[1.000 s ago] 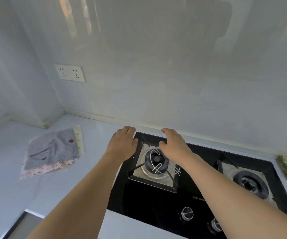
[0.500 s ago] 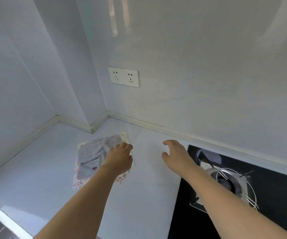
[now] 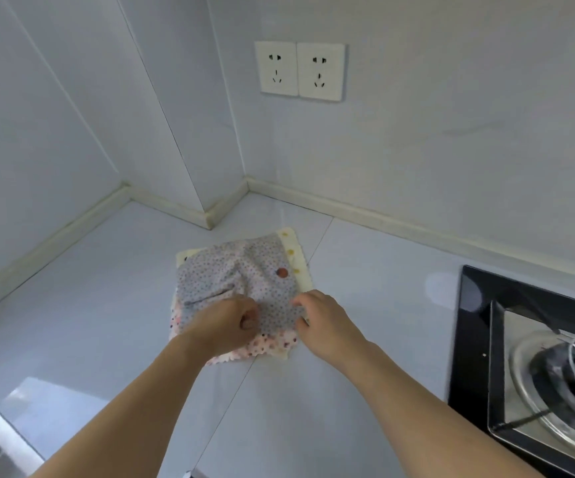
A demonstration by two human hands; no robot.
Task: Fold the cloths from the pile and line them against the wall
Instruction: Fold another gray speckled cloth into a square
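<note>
Left hand: fingers curled, pinching near edge of grey dotted thin fabric cloth. Right hand: fingers bent, gripping same cloth's right near corner. Cloth rumpled, creased, topmost on pile just beyond fingertips; under it pink floral cloth, scalloped edge, and cream cloth. Pile lies on glossy white countertop, near wall corner. Black glass hob well right of right hand.

The lower cloths are largely covered by the grey dotted cloth beyond the fingers. The stove, right of them, is cut by the frame edge.
</note>
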